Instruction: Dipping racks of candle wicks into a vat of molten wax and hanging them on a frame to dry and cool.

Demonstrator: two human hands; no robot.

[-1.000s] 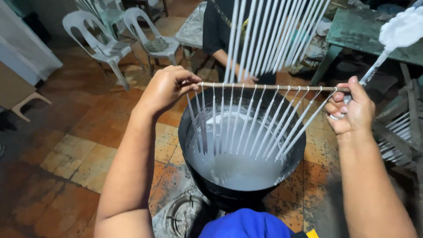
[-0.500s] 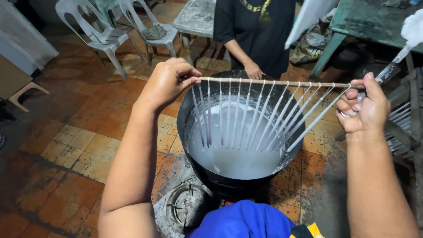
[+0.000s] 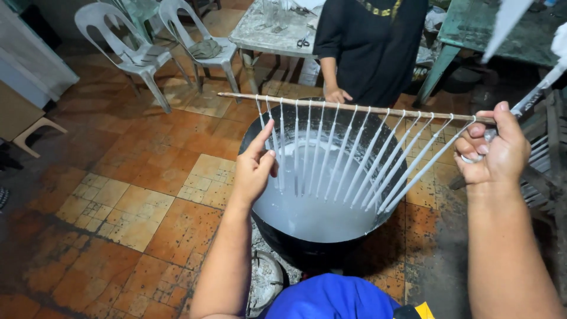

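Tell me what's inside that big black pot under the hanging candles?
The black pot holds a pale, milky-white liquid that covers the bottom. The thin white candles hang from a stick above it. How deep it goes is hidden.

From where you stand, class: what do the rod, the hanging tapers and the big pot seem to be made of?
Rod: probably wood or bamboo, pale tan, matt, thin and straight.
Hanging tapers: likely wax, white, smooth, slightly glossy.
Big pot: seemingly metal, black, dull outer wall, holding milky white liquid.
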